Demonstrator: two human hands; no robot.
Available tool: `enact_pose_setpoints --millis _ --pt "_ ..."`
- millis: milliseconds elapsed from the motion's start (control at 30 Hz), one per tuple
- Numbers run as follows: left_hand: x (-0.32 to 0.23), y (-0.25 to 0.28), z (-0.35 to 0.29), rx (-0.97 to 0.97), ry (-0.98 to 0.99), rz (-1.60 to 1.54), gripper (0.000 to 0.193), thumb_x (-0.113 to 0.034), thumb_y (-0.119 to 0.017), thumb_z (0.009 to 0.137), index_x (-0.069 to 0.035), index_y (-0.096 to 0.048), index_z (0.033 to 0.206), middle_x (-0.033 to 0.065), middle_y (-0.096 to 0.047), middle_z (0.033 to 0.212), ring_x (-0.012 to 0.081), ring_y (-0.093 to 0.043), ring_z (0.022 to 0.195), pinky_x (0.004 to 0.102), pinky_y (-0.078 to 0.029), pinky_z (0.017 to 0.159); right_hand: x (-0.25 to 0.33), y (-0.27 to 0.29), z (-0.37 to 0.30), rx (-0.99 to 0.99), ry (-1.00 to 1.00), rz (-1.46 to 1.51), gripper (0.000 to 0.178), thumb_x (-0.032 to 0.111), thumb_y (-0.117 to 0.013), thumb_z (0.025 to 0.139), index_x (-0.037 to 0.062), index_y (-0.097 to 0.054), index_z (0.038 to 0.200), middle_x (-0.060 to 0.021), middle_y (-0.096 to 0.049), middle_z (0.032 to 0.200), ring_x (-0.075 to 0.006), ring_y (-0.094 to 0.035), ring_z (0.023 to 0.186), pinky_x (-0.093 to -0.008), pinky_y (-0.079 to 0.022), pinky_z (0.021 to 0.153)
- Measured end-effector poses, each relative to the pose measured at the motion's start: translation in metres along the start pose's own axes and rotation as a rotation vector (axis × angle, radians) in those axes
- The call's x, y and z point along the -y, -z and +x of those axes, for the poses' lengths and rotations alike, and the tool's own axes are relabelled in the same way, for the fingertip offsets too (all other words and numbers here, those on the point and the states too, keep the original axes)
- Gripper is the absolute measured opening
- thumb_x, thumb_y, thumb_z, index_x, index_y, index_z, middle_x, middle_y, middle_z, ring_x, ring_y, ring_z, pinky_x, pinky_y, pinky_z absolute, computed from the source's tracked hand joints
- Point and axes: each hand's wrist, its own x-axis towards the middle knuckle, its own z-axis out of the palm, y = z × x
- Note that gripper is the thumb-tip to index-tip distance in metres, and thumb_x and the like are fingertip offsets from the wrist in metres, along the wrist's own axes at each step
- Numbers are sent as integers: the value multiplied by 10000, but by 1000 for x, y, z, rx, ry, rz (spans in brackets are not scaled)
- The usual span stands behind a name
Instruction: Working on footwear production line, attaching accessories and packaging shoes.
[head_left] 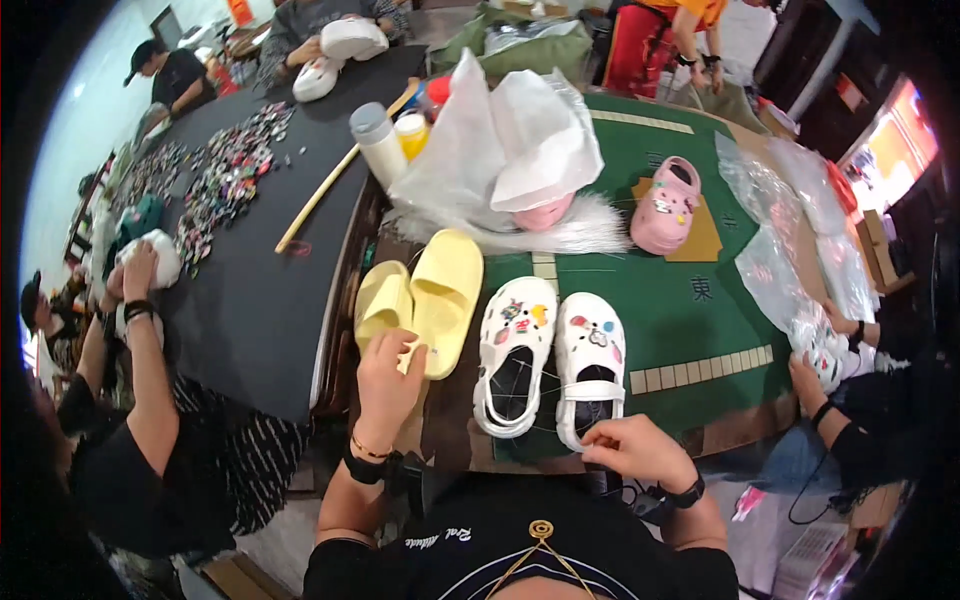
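Note:
A pair of pale yellow slides [447, 290] lies in front of me, left of the middle. My left hand [388, 382] is over their near end, fingers loosely bent, thumb apart from them and close to the right slide's heel. Beside the slides stand two white clogs with colourful charms, a left clog [514, 335] and a right clog [590, 345], toes pointing away. The right clog's strap lies across its opening; the left one's sits round its heel. My right hand [640, 448] pinches the right clog's heel edge between thumb and fingers.
A pink clog [665, 208] stands on the green mat [690, 300]. White plastic wrapping [500, 150], a grey-capped bottle [378, 145] and a curved stick [320, 200] lie farther off. Charms [225, 165] cover part of the black table [290, 250]. Co-workers handle white shoes at left, right and far side.

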Motion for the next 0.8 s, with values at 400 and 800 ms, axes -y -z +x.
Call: enact_pose_setpoints --millis 400,800 --pt "43 -29 31 149 158 481 437 -359 -672 850 21 -495 970 219 -577 925 418 -599 856 475 -497 700 -21 -49 94 -650 -56 -552 605 501 -603 803 -26 -624 1102 -264 -646 951 -410 -623 868 -451 -496 776" --pt "58 -68 66 35 100 690 352 -305 -666 831 47 -648 832 209 -643 827 368 -631 742 448 -512 660 -36 -42 74 -831 57 -511 498 485 -603 786 1 -692 858 -205 -661 744 -390 -639 689 -452 -518 643"
